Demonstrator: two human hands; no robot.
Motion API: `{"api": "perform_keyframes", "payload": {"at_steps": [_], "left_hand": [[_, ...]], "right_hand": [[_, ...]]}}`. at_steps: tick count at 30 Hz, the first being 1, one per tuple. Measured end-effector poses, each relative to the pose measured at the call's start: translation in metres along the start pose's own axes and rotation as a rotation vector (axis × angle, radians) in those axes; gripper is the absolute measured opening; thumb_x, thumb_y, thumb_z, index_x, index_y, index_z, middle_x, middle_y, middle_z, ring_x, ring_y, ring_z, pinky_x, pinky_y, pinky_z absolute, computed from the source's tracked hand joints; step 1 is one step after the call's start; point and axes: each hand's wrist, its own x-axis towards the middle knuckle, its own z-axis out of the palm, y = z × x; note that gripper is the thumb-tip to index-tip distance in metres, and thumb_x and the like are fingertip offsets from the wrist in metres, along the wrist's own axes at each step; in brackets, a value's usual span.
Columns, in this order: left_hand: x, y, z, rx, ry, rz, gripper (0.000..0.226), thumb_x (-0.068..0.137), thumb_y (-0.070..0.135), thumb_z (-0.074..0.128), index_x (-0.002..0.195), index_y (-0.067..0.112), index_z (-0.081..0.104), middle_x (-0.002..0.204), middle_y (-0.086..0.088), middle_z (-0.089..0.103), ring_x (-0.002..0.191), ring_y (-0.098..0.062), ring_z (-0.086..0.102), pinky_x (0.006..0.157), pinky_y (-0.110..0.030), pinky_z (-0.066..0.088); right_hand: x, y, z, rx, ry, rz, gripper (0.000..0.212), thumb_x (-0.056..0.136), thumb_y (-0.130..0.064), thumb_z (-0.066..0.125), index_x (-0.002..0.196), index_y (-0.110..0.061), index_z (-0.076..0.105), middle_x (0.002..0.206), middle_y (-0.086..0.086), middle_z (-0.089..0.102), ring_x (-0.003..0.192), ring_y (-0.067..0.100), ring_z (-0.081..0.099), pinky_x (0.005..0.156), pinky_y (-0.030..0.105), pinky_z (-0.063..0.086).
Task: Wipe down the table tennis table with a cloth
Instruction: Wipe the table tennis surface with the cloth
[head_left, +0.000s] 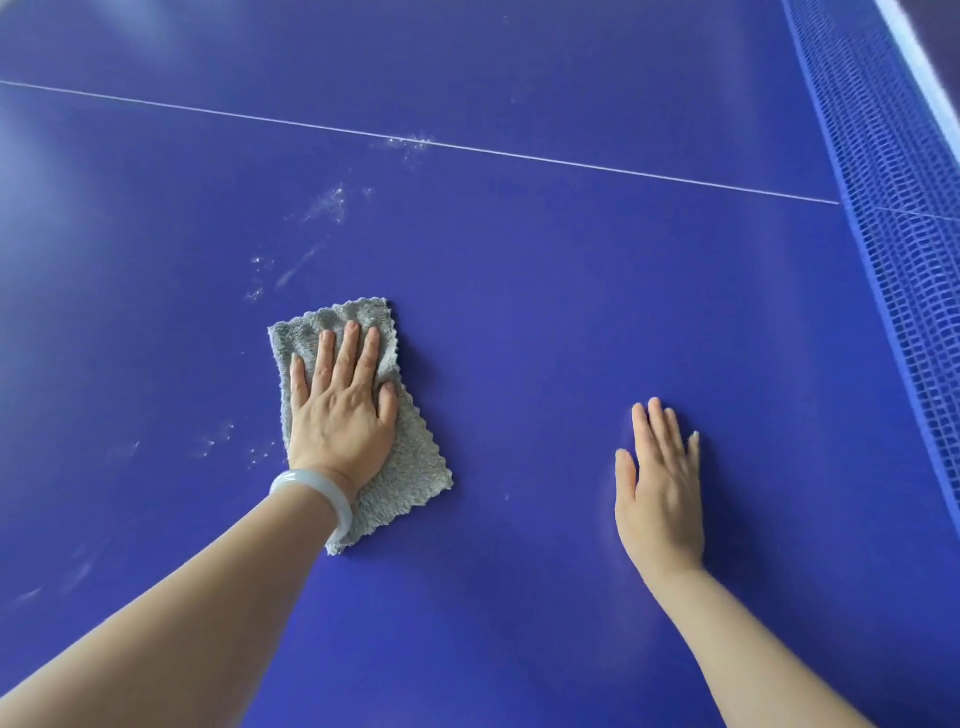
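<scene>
Across the broad, hard blue surface (519, 312), well apart from the net (893, 208), lies the grey cloth (415, 467): soft, light, limp, likely to bunch. The left grip (337, 410) presses it flat, fingers straight; the right grip (662, 499) rests flat on the surface, holding nothing. Palm pressure at the cloth's middle should steer it toward the dust smears (327, 202).

Soft glare (36, 171) top-left; dim bg past net (904, 270)

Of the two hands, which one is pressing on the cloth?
The left hand, the one with the pale bangle on its wrist, lies flat on the grey cloth. The right hand rests on the bare blue table.
</scene>
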Motion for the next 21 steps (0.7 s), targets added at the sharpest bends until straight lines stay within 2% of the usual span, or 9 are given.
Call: {"api": "perform_keyframes", "payload": {"at_steps": [2,4,8,10,12,14,18,20,21], "left_hand": [[-0.009,0.014,0.002,0.002,0.022,-0.04,0.061,0.1,0.043,0.024,0.157,0.029,0.008,0.165,0.008,0.0,0.151,-0.016,-0.007,0.122,-0.047,-0.003],[-0.038,0.049,0.009,-0.031,0.019,0.029,0.064,0.098,0.04,0.029,0.158,0.025,0.01,0.165,0.003,0.003,0.152,-0.021,-0.006,0.122,-0.05,-0.001],[-0.144,0.126,0.034,-0.122,-0.046,0.533,0.066,0.095,0.039,0.036,0.156,0.019,0.02,0.165,-0.002,0.01,0.152,-0.026,0.001,0.119,-0.055,0.015],[-0.172,0.129,0.038,-0.103,-0.123,0.726,0.066,0.097,0.041,0.036,0.157,0.018,0.017,0.165,-0.001,0.008,0.152,-0.024,0.002,0.118,-0.052,0.015],[-0.155,0.104,0.036,-0.052,-0.111,0.844,0.065,0.099,0.044,0.034,0.157,0.021,0.015,0.165,0.002,0.008,0.152,-0.022,0.001,0.12,-0.049,0.01],[-0.121,0.067,0.025,-0.008,-0.077,0.8,0.064,0.099,0.045,0.034,0.157,0.025,0.016,0.164,0.004,0.01,0.152,-0.019,0.001,0.122,-0.047,0.006],[-0.054,-0.008,0.001,0.002,-0.015,0.344,0.064,0.095,0.044,0.031,0.156,0.026,0.022,0.163,0.004,0.015,0.152,-0.018,0.004,0.123,-0.046,0.004],[-0.058,-0.006,-0.001,-0.029,0.006,0.206,0.063,0.096,0.042,0.028,0.156,0.024,0.021,0.164,0.003,0.012,0.152,-0.019,0.002,0.123,-0.046,0.002],[-0.071,0.008,0.002,-0.024,0.023,0.208,0.064,0.096,0.041,0.028,0.156,0.023,0.02,0.164,0.002,0.012,0.152,-0.021,0.001,0.123,-0.047,0.002]], "right_hand": [[-0.001,0.001,0.001,0.028,0.014,0.041,0.048,0.105,-0.019,0.04,0.152,-0.007,0.036,0.161,0.009,0.027,0.151,0.021,0.021,0.125,0.045,0.006],[0.003,-0.002,0.001,-0.039,-0.005,0.035,0.053,0.105,-0.026,0.04,0.154,-0.009,0.031,0.163,0.007,0.023,0.152,0.019,0.017,0.126,0.041,0.002],[0.003,-0.004,0.001,-0.058,-0.012,0.009,0.056,0.103,-0.029,0.044,0.154,-0.009,0.031,0.164,0.008,0.022,0.153,0.021,0.016,0.125,0.043,0.003],[0.002,-0.006,0.0,-0.071,-0.016,0.015,0.058,0.102,-0.031,0.045,0.154,-0.009,0.03,0.164,0.007,0.021,0.153,0.022,0.015,0.125,0.044,0.002],[0.003,-0.005,0.001,-0.067,-0.008,0.01,0.058,0.102,-0.032,0.045,0.153,-0.009,0.031,0.164,0.006,0.021,0.153,0.021,0.015,0.125,0.044,0.003],[0.004,-0.003,0.002,-0.066,-0.004,0.006,0.058,0.102,-0.033,0.045,0.153,-0.009,0.032,0.163,0.007,0.022,0.152,0.022,0.017,0.125,0.044,0.004],[0.003,-0.001,0.004,-0.069,0.004,0.02,0.058,0.102,-0.038,0.042,0.153,-0.011,0.032,0.164,0.004,0.022,0.152,0.02,0.016,0.125,0.044,0.004],[0.005,-0.001,0.005,-0.062,0.01,0.022,0.058,0.102,-0.038,0.041,0.153,-0.011,0.033,0.164,0.004,0.022,0.152,0.019,0.015,0.125,0.043,0.003],[0.005,-0.001,0.005,-0.058,0.011,0.021,0.058,0.102,-0.038,0.042,0.153,-0.011,0.033,0.164,0.004,0.022,0.152,0.02,0.016,0.125,0.043,0.003]]}}
